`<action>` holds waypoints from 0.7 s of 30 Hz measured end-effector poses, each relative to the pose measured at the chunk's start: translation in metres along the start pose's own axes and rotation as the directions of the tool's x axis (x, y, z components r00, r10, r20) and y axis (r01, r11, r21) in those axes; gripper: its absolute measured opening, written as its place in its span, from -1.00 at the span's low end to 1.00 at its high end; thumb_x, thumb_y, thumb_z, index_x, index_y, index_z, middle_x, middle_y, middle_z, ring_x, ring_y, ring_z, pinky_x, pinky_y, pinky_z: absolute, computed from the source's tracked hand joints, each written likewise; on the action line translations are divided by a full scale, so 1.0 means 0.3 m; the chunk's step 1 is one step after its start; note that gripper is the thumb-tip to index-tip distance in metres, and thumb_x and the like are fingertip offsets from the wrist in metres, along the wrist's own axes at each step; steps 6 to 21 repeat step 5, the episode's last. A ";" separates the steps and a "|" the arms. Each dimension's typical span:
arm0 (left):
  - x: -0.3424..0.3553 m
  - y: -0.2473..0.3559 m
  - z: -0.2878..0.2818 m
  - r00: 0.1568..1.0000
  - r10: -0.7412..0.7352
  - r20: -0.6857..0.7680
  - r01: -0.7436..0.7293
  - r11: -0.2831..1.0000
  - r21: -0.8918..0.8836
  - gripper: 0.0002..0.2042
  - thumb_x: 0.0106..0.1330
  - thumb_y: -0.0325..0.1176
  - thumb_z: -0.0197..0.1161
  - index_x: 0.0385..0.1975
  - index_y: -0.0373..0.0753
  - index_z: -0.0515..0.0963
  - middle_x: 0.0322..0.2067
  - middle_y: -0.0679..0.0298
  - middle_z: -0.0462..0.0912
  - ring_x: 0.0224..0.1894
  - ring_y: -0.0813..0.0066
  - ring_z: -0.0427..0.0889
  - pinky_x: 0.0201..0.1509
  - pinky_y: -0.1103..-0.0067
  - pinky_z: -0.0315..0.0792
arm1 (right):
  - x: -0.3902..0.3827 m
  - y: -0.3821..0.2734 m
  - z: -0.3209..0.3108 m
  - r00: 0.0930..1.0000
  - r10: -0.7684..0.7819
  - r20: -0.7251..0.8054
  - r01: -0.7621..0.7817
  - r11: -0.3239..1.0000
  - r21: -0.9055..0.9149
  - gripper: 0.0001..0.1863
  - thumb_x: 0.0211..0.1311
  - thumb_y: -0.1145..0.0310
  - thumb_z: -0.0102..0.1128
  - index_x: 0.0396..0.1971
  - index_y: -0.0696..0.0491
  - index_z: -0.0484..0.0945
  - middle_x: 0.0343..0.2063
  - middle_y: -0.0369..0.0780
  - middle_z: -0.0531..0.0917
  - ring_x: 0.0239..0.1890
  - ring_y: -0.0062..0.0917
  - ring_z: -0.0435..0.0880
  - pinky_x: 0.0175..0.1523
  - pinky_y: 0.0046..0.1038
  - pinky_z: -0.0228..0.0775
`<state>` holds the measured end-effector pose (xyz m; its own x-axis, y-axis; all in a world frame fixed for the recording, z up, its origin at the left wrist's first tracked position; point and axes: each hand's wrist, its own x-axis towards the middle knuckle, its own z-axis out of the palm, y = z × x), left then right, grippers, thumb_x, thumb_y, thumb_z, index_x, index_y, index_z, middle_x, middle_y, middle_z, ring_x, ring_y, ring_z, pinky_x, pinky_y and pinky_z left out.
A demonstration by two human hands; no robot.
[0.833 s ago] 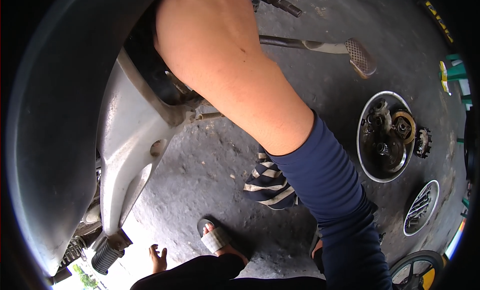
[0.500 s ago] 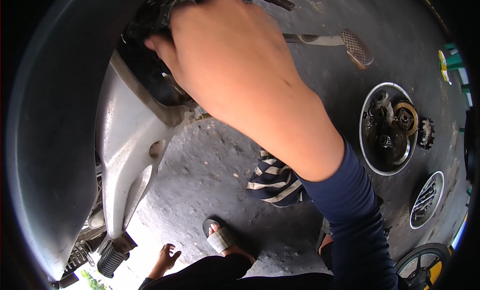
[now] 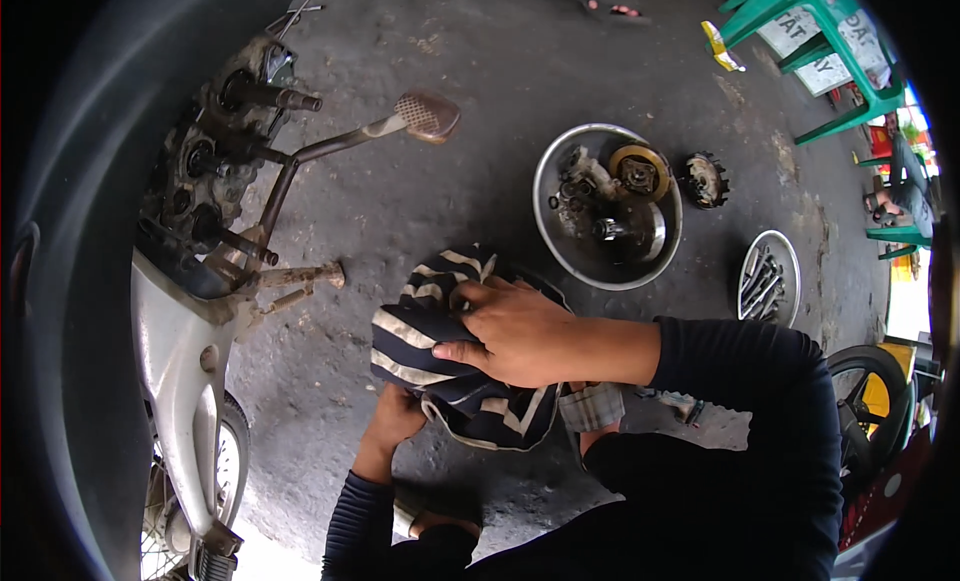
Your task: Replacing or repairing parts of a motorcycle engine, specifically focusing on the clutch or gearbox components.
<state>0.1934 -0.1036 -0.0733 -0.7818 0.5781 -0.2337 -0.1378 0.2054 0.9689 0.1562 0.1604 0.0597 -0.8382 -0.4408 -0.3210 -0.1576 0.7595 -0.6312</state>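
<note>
A dark navy cloth with cream stripes (image 3: 408,331) is bunched up in front of my knees, above the floor. My right hand (image 3: 520,333) lies over its top, thumb and curled fingers closed on the folds. From below, my left hand (image 3: 398,415) grips the cloth's lower left edge, with most of its fingers hidden behind the fabric. To the left stands a motorbike, its engine (image 3: 205,166) opened at the side with several shafts sticking out. A foot pedal (image 3: 428,118) reaches out from it over the floor.
A round metal basin (image 3: 545,216) holds greasy engine parts, and a toothed clutch part (image 3: 706,180) lies beside it. A smaller bowl (image 3: 797,281) contains tools. Green stools (image 3: 840,51) stand at the far right; a black wheel (image 3: 868,411) is near my right elbow.
My right hand has come down from the engine onto the striped cloth. My left hand has risen to the cloth's edge. The view has swung right, away from the engine.
</note>
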 end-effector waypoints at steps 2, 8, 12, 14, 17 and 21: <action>0.054 0.114 -0.023 0.968 0.173 0.179 -0.228 0.904 0.361 -0.64 0.09 -0.60 0.21 -0.06 -0.24 0.61 0.03 0.02 0.58 0.10 0.02 0.54 0.18 0.44 0.40 | -0.091 -0.017 -0.134 0.992 -0.073 -0.107 0.038 0.953 -0.300 -0.52 0.28 -0.04 0.11 -0.25 0.13 0.67 0.07 -0.12 0.48 0.14 -0.21 0.40 0.15 -0.02 0.28; 0.074 0.231 -0.121 0.973 -0.129 0.190 0.042 0.914 0.403 -0.68 0.04 -0.62 0.19 -0.18 -0.23 0.66 0.03 -0.02 0.56 0.09 -0.04 0.53 0.14 0.47 0.43 | -0.188 -0.066 -0.266 0.992 -0.082 -0.096 0.012 0.819 -0.574 -0.60 0.13 0.05 0.25 -0.19 0.05 0.68 0.07 -0.11 0.49 0.16 -0.25 0.38 0.24 -0.04 0.20; 0.074 0.231 -0.121 0.973 -0.129 0.190 0.042 0.914 0.403 -0.68 0.04 -0.62 0.19 -0.18 -0.23 0.66 0.03 -0.02 0.56 0.09 -0.04 0.53 0.14 0.47 0.43 | -0.188 -0.066 -0.266 0.992 -0.082 -0.096 0.012 0.819 -0.574 -0.60 0.13 0.05 0.25 -0.19 0.05 0.68 0.07 -0.11 0.49 0.16 -0.25 0.38 0.24 -0.04 0.20; 0.074 0.231 -0.121 0.973 -0.129 0.190 0.042 0.914 0.403 -0.68 0.04 -0.62 0.19 -0.18 -0.23 0.66 0.03 -0.02 0.56 0.09 -0.04 0.53 0.14 0.47 0.43 | -0.188 -0.066 -0.266 0.992 -0.082 -0.096 0.012 0.819 -0.574 -0.60 0.13 0.05 0.25 -0.19 0.05 0.68 0.07 -0.11 0.49 0.16 -0.25 0.38 0.24 -0.04 0.20; 0.074 0.231 -0.121 0.973 -0.129 0.190 0.042 0.914 0.403 -0.68 0.04 -0.62 0.19 -0.18 -0.23 0.66 0.03 -0.02 0.56 0.09 -0.04 0.53 0.14 0.47 0.43 | -0.188 -0.066 -0.266 0.992 -0.082 -0.096 0.012 0.819 -0.574 -0.60 0.13 0.05 0.25 -0.19 0.05 0.68 0.07 -0.11 0.49 0.16 -0.25 0.38 0.24 -0.04 0.20; 0.074 0.231 -0.121 0.973 -0.129 0.190 0.042 0.914 0.403 -0.68 0.04 -0.62 0.19 -0.18 -0.23 0.66 0.03 -0.02 0.56 0.09 -0.04 0.53 0.14 0.47 0.43 | -0.188 -0.066 -0.266 0.992 -0.082 -0.096 0.012 0.819 -0.574 -0.60 0.13 0.05 0.25 -0.19 0.05 0.68 0.07 -0.11 0.49 0.16 -0.25 0.38 0.24 -0.04 0.20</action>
